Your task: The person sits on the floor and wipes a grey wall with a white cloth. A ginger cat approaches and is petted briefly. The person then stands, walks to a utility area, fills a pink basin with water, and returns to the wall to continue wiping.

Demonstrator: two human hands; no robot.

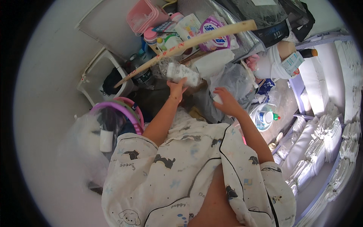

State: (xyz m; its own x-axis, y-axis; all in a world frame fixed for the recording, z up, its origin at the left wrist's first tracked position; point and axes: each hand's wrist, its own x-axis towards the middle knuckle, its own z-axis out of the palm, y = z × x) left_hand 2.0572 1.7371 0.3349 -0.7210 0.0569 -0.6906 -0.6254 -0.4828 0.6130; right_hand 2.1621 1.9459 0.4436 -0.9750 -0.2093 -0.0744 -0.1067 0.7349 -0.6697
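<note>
My left hand grips the lower edge of a white packet with small printed figures. Clear plastic wrap bunches at the packet's left end. To the right, the curled fingers of my right hand have a small white piece between them; what it is cannot be made out. That hand is in front of a translucent grey plastic bag. Just beyond the packet lies a white sheet or pouch. A long wooden stick slants across the pile above both hands.
Pink plastic bins and a purple-and-white detergent bag stand at the back. At left are a white square tub and a purple-rimmed basin. White bundles fill a rack on the right, beside a white bucket.
</note>
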